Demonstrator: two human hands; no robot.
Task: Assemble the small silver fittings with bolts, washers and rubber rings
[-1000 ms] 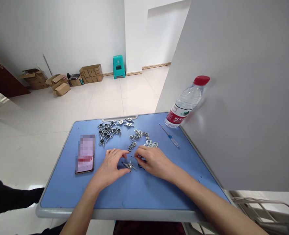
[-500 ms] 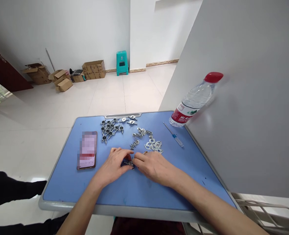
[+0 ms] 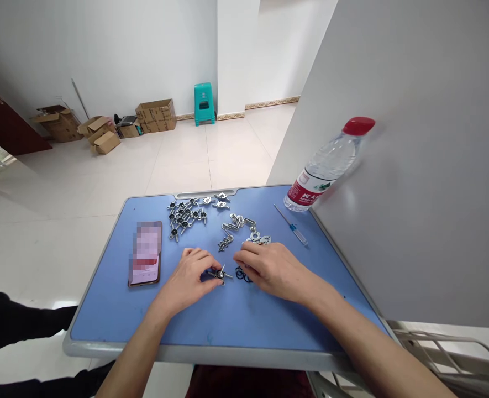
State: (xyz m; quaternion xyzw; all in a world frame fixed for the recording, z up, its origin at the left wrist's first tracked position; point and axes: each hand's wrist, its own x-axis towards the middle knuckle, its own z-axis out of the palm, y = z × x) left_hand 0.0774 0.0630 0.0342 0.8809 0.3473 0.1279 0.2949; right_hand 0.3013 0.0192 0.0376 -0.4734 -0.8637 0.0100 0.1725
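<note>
Head view: the left hand (image 3: pixel 194 273) is by far the nearer to the metal fitting (image 3: pixel 220 274), which lies on the near middle part of the table (image 3: pixel 186 331). Its thumb and forefinger are parted only by the width of that piece, and appear to pinch it from the near and far sides. The fitting's long axis runs roughly left to right: one end lies within the curve of the left fingers, while a short arm juts out on the right. A thin pin (image 3: pixel 222 269) stands up from its middle, leaning slightly right.

The right hand (image 3: pixel 275 271) is apart from the fitting, off to its right, with its fingers curled and the tips drawn close together; I cannot tell whether they have hold of anything. From those fingertips, the fitting lies to the left and a little nearer the person. Several black rings (image 3: pixel 241 273) lie on the table between the two, some partly covered by the right hand.

Just beyond the hands are small screws (image 3: pixel 225 242) and flat metal plates (image 3: pixel 261 239). More fittings (image 3: pixel 182 215) are grouped farther off to the left, near a phone (image 3: pixel 145 254); a screwdriver (image 3: pixel 293 225) lies to the right.
</note>
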